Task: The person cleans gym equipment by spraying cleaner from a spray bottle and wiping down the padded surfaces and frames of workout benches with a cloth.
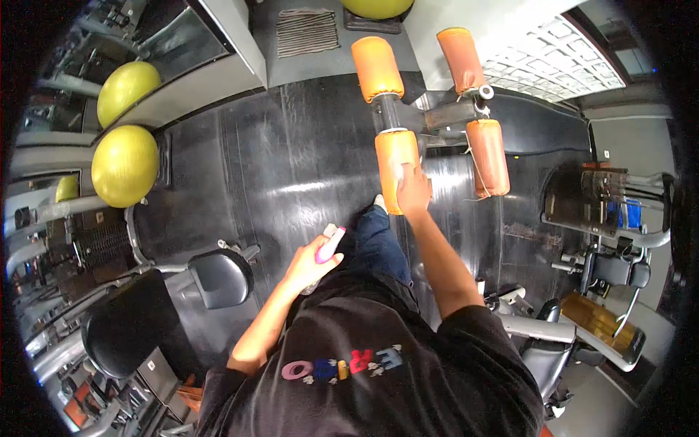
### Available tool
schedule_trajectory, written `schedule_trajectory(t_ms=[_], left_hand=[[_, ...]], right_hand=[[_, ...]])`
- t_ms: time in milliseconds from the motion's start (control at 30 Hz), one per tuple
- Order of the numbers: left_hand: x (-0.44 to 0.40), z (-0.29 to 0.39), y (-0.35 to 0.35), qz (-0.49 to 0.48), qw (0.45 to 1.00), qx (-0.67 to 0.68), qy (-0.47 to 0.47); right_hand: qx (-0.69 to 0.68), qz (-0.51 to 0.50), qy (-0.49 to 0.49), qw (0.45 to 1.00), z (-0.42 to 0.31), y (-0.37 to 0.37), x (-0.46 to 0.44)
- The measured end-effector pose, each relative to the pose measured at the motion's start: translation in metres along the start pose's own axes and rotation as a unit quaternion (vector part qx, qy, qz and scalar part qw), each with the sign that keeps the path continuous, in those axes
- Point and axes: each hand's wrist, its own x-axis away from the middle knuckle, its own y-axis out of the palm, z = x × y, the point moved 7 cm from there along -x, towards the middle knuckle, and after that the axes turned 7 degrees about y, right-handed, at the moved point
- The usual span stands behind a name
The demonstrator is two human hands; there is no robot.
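Observation:
My left hand (309, 264) is closed around a small white-and-pink bottle (331, 245), held in front of my body at waist height. Forward and to the right, my right hand (415, 192) presses on the lower orange roller pad (397, 156) of an exercise machine. A small pale patch shows beside its fingers; whether this is a cloth or glare is unclear. In line with that pad is an upper orange pad (377, 67), joined by a metal bar (386, 112). Two more worn orange pads, one upper (461, 60) and one lower (487, 158), sit to the right.
Yellow exercise balls stand by the left mirror (125, 166) and at the top (377, 7). A black padded seat (220, 279) is at my left. More gym machines (608, 211) line the right side. A striped mat (307, 33) lies ahead on the floor.

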Motion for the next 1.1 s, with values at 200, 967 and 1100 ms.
schedule_trajectory(t_ms=[200, 967, 1100], left_hand=[[0.059, -0.048, -0.027, 0.130, 0.990, 0.019, -0.049], [0.020, -0.001, -0.020, 0.135, 0.989, 0.037, -0.050], [0.022, -0.010, -0.013, 0.149, 0.987, 0.050, -0.045]], right_hand=[[-0.179, -0.148, 0.235, 0.944, 0.100, 0.041, -0.034], [-0.038, -0.358, -0.022, 0.933, 0.111, 0.010, 0.071], [-0.053, -0.232, -0.004, 0.971, 0.049, -0.026, -0.026]])
